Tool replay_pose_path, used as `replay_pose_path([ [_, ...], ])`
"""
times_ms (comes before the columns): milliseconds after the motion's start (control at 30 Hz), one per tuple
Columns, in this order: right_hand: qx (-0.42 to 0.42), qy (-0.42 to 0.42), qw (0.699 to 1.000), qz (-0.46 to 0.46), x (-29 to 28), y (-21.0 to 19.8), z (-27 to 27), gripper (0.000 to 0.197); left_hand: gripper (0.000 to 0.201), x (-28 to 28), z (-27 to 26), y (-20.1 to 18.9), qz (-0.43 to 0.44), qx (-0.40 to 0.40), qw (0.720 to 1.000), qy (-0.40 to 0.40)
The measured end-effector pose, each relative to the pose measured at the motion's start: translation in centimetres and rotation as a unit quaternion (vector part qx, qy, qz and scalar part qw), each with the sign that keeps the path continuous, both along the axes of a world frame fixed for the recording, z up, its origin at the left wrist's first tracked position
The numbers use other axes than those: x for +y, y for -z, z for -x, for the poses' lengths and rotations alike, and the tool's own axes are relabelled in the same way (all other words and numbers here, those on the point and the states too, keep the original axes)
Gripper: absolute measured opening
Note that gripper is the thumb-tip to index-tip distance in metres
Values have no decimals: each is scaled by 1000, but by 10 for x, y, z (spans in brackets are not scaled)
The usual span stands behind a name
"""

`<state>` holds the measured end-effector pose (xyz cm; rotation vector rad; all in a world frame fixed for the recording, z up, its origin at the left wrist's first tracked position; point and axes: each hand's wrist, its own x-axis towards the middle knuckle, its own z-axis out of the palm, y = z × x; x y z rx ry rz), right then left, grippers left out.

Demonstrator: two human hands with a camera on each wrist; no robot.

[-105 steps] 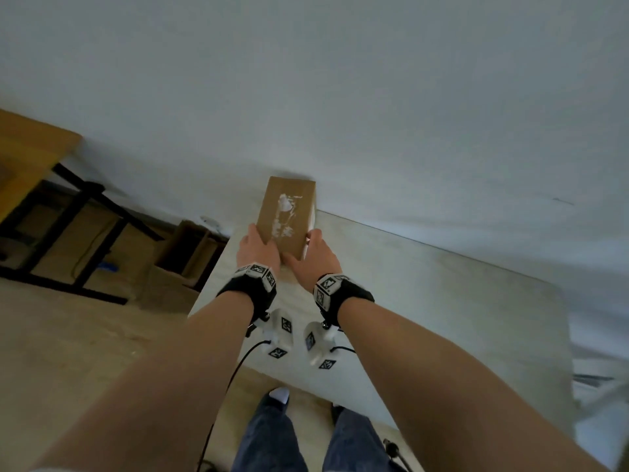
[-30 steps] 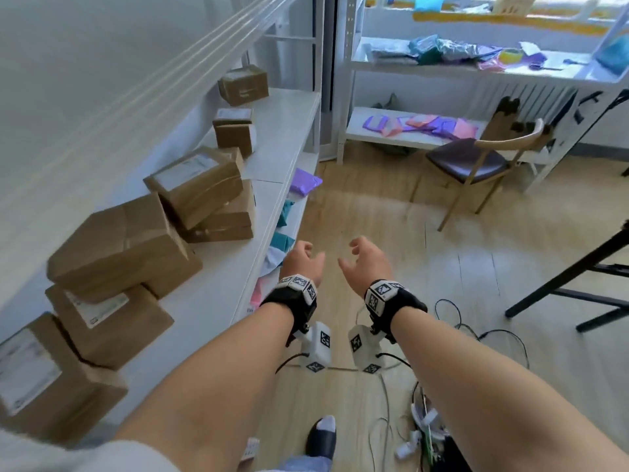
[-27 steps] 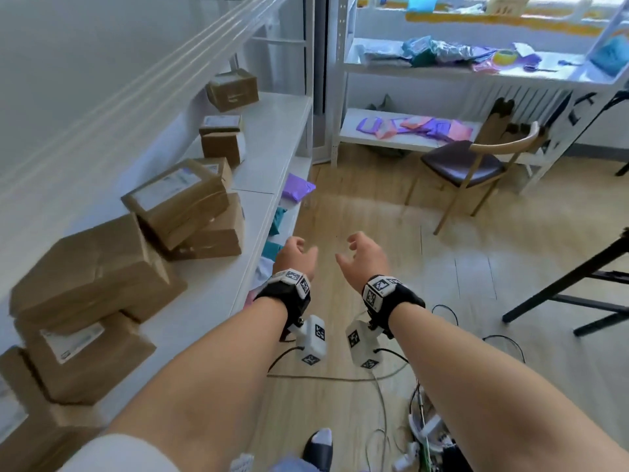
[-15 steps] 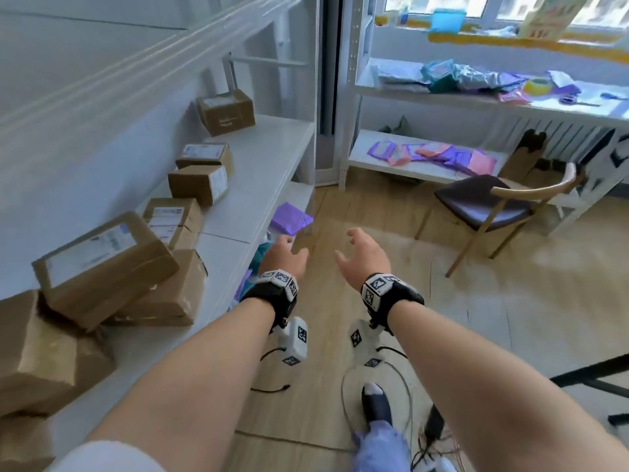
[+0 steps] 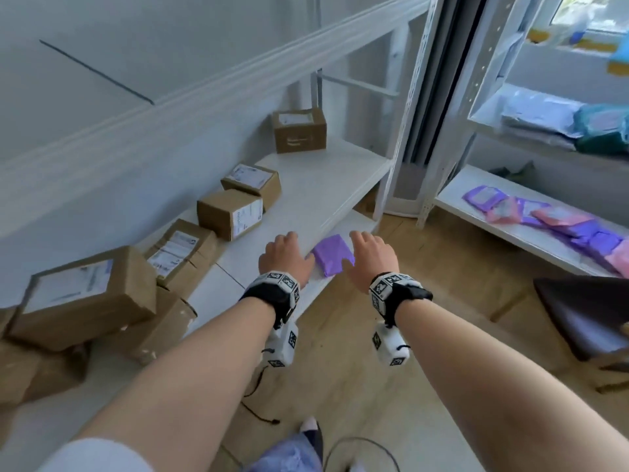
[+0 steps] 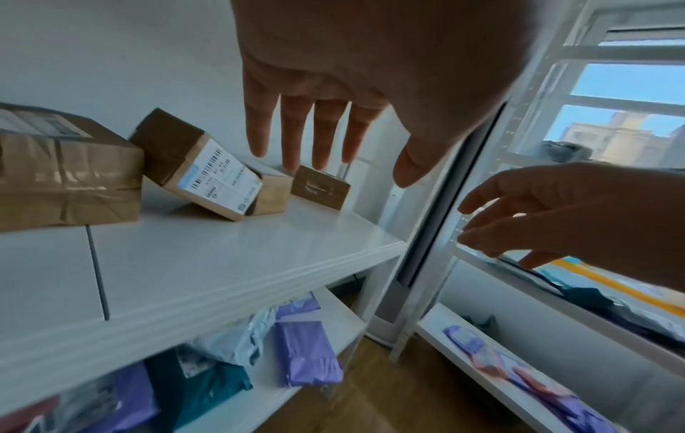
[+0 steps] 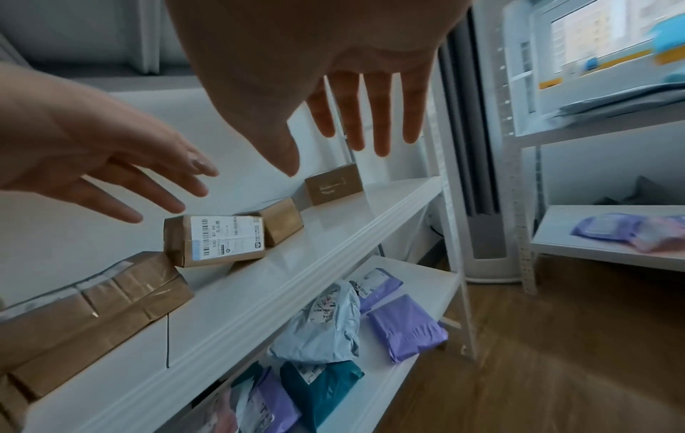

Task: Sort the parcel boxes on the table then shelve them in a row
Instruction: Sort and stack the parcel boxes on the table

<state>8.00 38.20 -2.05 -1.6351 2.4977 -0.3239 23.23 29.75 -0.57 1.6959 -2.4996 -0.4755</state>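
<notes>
Fingers (image 6: 289, 131) of both empty hands spread wide, short of parcel boxes (image 5: 230, 213) on white shelf (image 5: 316, 192).

The left hand (image 6: 370, 73) hung palm-down with its fingers (image 6: 289, 131) straight and spread, holding nothing, above a white shelf board (image 6: 240, 257). The right hand (image 6: 578, 211) reached in alongside, fingers loosely extended. On the board stood brown cardboard parcel boxes: a taped one (image 6: 70, 175), a tilted one with a white barcode label (image 6: 196, 164), and a small far one (image 6: 320, 189). Purple plastic mailer bags (image 6: 304, 354) lay on the lower shelf (image 6: 259, 410).
</notes>
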Motion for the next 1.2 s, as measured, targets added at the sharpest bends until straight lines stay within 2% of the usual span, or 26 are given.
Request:
replay_pose_path([
  [167, 8, -63, 998, 1, -75, 1, 21, 48, 58, -80, 5, 8, 18, -26, 997, -71],
  [367, 27, -101, 994, -19, -164, -5, 41, 50, 67, -166, 20, 14, 63, -67, 993, -76],
  [533, 15, -158, 987, -32, -237, 4, 33, 52, 92, -210, 5, 17, 65, -108, 984, -123],
  [700, -8, -233, 969, -85, -290, 25, 0, 57, 120, -219, -23, 20, -20, -118, 971, -207],
  [833, -82, -263, 953, -127, -322, 44, -24, 61, 112, -218, -34, 20, -118, -62, 958, -255],
  [967, -115, -271, 945, -141, -340, 60, -34, 63, 95, -227, -36, 32, -160, -11, 948, -275],
  [1133, -125, -279, 943, -129, -347, 69, -31, 55, 75, -229, -26, 42, -161, -45, 944, -286],
  [1200, -133, -284, 943, -110, -346, 71, -28, 60, 86, -229, -19, 40, -141, -73, 940, -301],
])
